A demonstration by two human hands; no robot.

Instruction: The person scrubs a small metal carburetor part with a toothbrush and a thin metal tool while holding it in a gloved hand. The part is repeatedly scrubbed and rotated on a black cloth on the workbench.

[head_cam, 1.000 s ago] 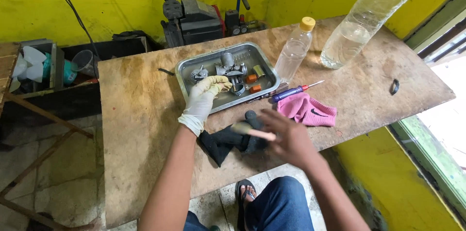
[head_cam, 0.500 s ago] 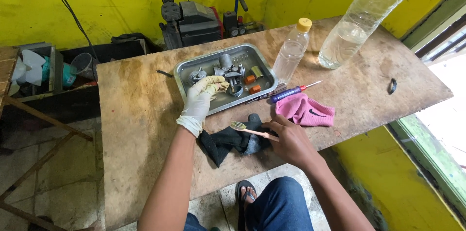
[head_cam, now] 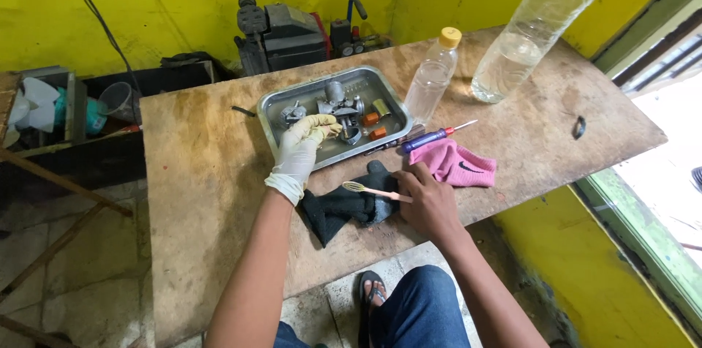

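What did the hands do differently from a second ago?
The right hand slid its small brush leftward, out over the black cloth, and settled lower on the table. The gloved left hand kept reaching into the metal tray. The bottles, screwdriver and pink cloth stayed put.

view: one head-worn camera
facing: steeply down over the wooden table [head_cam: 219, 172]
nearness: arm's length, forearms entering from below
shared: nothing; no second view
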